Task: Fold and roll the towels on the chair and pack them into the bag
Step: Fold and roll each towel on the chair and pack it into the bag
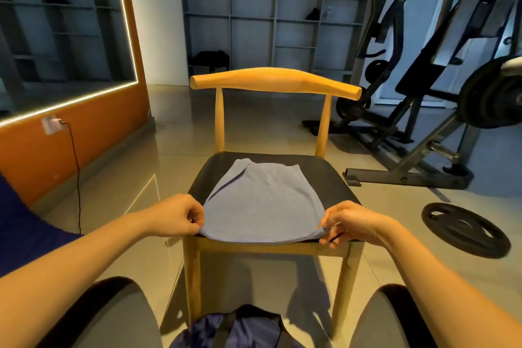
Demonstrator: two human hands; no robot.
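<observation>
Centrally, a blue-grey rectangular cloth towel (262, 200) lies spread flat on the black padded seat (336, 178) of a light wooden chair (275, 80), its long axis running from near to far. Its far-left corner is turned over onto itself, and its stitched near edge reaches just past the seat's front rim. The left hand (180, 215) pinches the towel's near-left corner between thumb and curled fingers, at the left front of the seat. The right hand (350, 223) pinches the near-right corner in the same manner, with its lower fingers curled beneath the cloth at the right front of the seat. The two hands are well apart, the towel's near edge stretched between them and lifted slightly off the seat. A dark blue fabric bag (240, 328) with a black strap sits on the tiled floor at the near edge of the view, in front of the chair's near legs and between the person's two grey-clad knees; whether it is open cannot be told. To the right lie a black round weight plate (466, 230) on the floor and, farther off, a black steel gym machine (418, 70). Grey open wall shelves (282, 8) stand at the far side, and an orange wall (42, 164) with a plugged-in socket (52, 123) runs along the left.
</observation>
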